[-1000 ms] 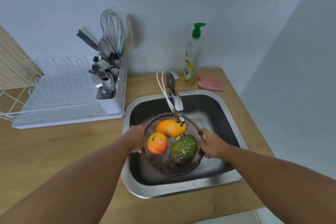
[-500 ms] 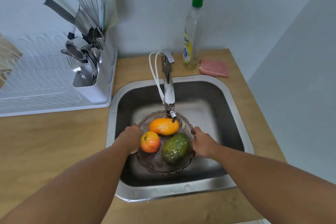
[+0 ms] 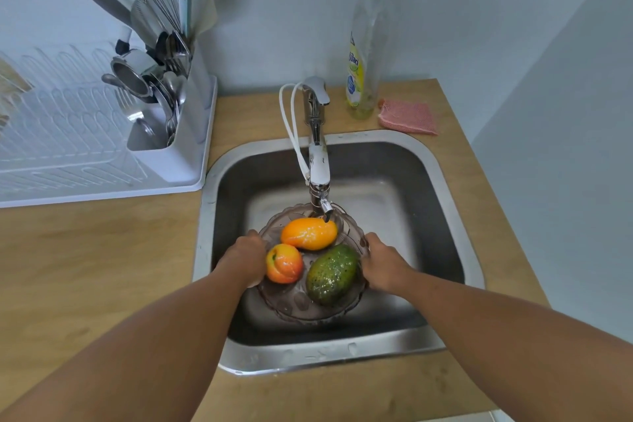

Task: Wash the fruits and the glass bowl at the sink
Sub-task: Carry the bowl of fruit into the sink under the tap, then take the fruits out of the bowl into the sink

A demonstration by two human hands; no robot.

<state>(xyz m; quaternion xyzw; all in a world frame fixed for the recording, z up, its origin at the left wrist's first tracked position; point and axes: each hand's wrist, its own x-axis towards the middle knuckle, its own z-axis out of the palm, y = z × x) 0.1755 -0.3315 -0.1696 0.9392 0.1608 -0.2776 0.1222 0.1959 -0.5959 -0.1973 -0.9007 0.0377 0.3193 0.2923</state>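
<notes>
My left hand (image 3: 247, 259) grips the glass bowl (image 3: 301, 305) rim; peach (image 3: 284, 264), orange mango (image 3: 309, 234) and green mango (image 3: 331, 273) sit inside, under the tap (image 3: 319, 161). My right hand (image 3: 382, 262) clasps the opposite rim. Rinsing seems underway; next I'd rub each fruit.

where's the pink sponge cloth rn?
Head view, back right of the counter: the pink sponge cloth lies flat beside the dish soap bottle, on its right, behind the sink.

Sink (image 3: 455, 271): brushed steel. Bowl (image 3: 291, 305): clear tinted glass. Counter (image 3: 102, 267): matt wood. Rack (image 3: 68, 161): white plastic. Tap (image 3: 318, 154): glossy metal.
</notes>
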